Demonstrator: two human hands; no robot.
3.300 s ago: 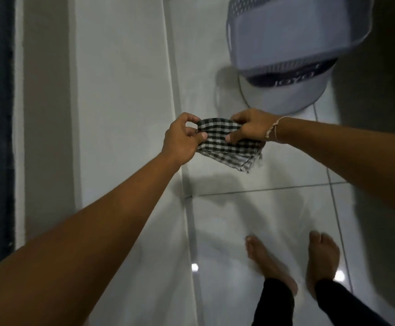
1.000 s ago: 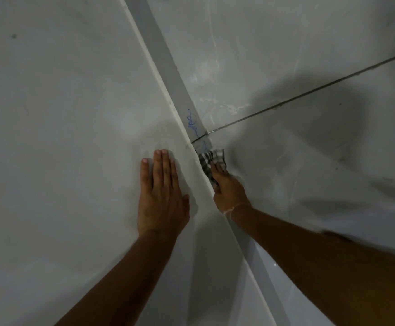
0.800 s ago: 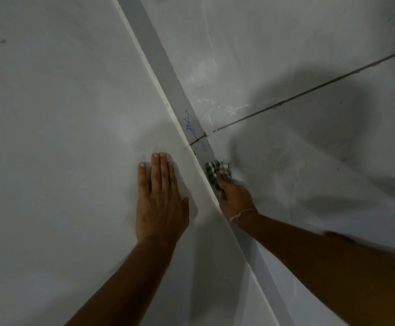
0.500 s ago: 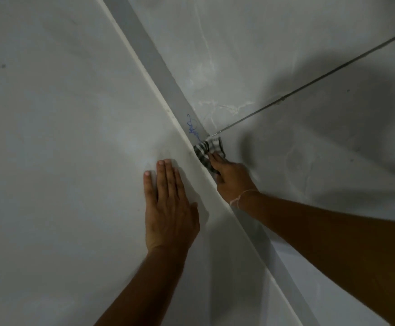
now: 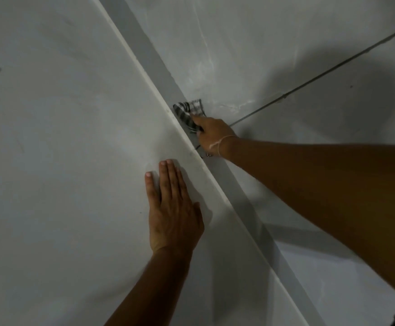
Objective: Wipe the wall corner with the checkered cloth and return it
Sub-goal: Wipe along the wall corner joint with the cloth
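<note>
Head view: pale wall (image 5: 62,137) on the left, grey skirting strip (image 5: 149,57) running diagonally along the wall corner, glossy floor tiles (image 5: 250,43) with a dark grout line (image 5: 333,67) on the right. Left hand (image 5: 171,208) spread flat, palm pressed on the wall. Right hand (image 5: 211,135) clenched around the bunched checkered cloth (image 5: 188,112), pressing it against the strip at the floor junction. Thin wrist string (image 5: 222,143) visible.

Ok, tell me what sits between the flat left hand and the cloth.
In the head view, only the white wall edge separates the left hand from the checkered cloth.
</note>
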